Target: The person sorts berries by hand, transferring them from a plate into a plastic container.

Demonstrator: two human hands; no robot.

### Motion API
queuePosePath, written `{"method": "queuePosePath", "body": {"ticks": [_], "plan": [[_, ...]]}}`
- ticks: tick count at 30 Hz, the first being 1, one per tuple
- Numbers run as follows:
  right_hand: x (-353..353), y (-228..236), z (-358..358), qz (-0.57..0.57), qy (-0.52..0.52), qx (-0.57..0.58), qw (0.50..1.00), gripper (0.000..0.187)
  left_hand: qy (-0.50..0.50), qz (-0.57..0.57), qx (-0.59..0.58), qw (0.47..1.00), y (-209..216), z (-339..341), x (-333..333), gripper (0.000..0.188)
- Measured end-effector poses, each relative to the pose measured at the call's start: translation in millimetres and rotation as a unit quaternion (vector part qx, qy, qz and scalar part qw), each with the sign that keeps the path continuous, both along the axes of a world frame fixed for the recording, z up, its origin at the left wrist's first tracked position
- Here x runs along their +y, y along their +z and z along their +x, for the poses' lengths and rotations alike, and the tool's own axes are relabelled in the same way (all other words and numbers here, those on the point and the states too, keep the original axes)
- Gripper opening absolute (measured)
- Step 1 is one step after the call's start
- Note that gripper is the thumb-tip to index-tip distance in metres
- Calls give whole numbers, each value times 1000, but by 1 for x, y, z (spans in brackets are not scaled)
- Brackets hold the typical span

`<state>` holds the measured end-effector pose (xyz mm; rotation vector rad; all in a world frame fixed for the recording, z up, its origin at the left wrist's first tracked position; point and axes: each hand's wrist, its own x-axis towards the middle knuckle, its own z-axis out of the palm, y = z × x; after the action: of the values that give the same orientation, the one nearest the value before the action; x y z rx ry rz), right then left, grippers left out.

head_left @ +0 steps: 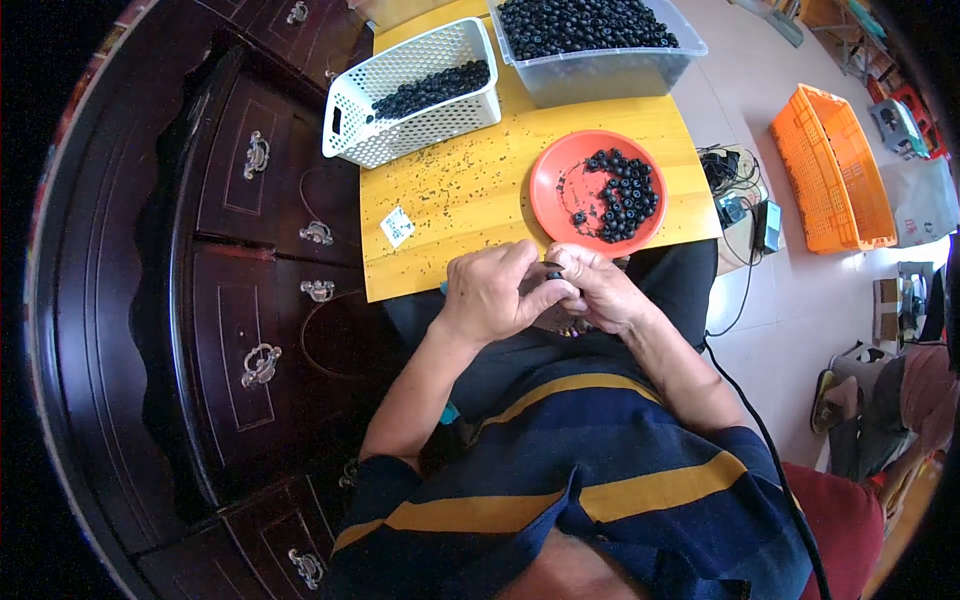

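Observation:
My left hand (495,292) and my right hand (602,288) meet just off the table's near edge, fingers closed and almost touching. Between their fingertips is a small round black part (554,276), pinched by the left thumb. A thin dark blade-like piece (551,265) shows above it at the right fingertips; its other end is hidden in the right hand. Right beyond the hands lies a red-orange plate (550,190) with many small black ring-shaped parts (627,200) heaped mostly on its right side.
On the yellow table (470,220), dark crumbs lie scattered near a small white printed slip (397,227). A white perforated basket (350,140) and a clear bin (610,78) hold black parts. Dark drawers (240,330) stand left; an orange crate (830,180) and cables (735,170) lie right.

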<state>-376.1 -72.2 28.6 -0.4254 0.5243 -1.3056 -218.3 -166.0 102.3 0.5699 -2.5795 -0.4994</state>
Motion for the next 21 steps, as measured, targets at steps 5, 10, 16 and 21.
{"method": "queuePosePath", "body": {"ticks": [5,10,16,21], "plan": [[-1,1,2,15,-1,6,1000,27,0,-17,19,1000,-8,0,-2,50],[-3,18,10,47,-36,57,997,36,-8,-57,25,998,-22,1,-5,50],[-3,9,13,47,-27,-7,998,33,8,14,63,998,-13,0,-7,50],[-2,-2,10,38,-4,-114,993,19,12,7,39,999,-1,2,-7,51]]}}
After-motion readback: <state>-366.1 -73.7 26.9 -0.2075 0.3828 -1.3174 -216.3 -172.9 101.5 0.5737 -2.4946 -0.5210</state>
